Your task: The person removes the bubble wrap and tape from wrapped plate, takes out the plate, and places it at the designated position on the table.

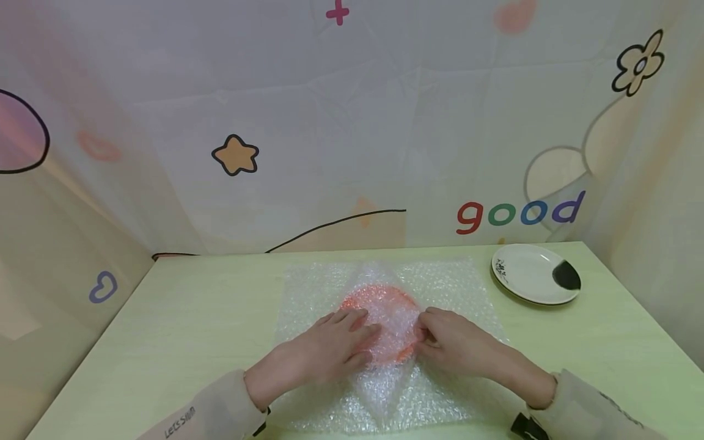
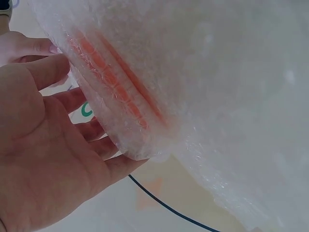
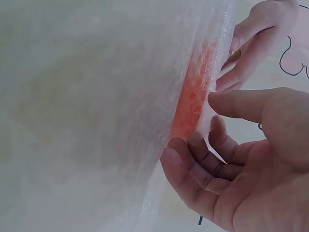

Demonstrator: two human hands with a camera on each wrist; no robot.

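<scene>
A round, flat, orange-rimmed plate (image 1: 376,294) lies wrapped under folds of clear bubble wrap (image 1: 451,284) at the middle of the table. Its rim (image 2: 108,77) shows through the plastic in the left wrist view. My left hand (image 1: 324,348) rests on the folded wrap at the plate's left side, fingers mostly straight and spread. On the opposite side my right hand (image 1: 459,342) pinches the wrap by the plate's edge, with fingers curled. In the right wrist view its thumb and fingertips meet the wrapped rim (image 3: 193,96). The plate's underside is hidden.
White plates (image 1: 533,275) with a dark patch are stacked at the table's back right. The bubble wrap spreads flat across the middle of the pale green table (image 1: 203,318). A patterned curtain (image 1: 341,122) hangs right behind the table's back edge.
</scene>
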